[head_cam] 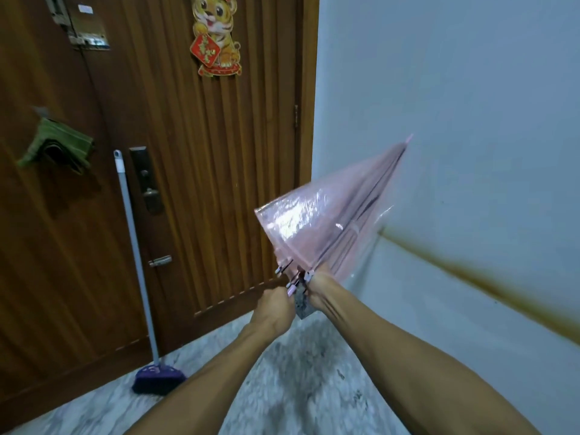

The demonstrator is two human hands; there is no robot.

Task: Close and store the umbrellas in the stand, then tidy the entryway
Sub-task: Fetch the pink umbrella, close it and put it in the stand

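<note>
Two bare hands met low in the middle of the view, both working on one pink see-through umbrella (pixel 329 221) whose tip pointed up and to the right toward the pale wall (pixel 455 89). Going from the left, the left hand (pixel 274 304) was curled near the rib ends, apparently pinching them or the handle, though blur hid exactly what it held; the right hand (pixel 318 288) gripped the gathered lower edge of the canopy, its fingers wrapped around the bunched ribs. Held that way, with the ribs squeezed together and the canopy half collapsed into a cone, the umbrella looked to be in the middle of being closed, so storing it had not yet begun, and no stand showed anywhere in view. Farther left, a green cloth (pixel 56 146) hung from a hook on the brown wooden door (pixel 204 152), and a broom (pixel 141 277) leaned against that door just beside the lock plate (pixel 147 180), its purple head resting on the marbled floor (pixel 282 387) at the door's bottom edge. A tiger decoration (pixel 216 36) was stuck high on the door. Nothing stood between the hands and the umbrella; the wall close on the right probably left little room for swinging the tip.
</note>
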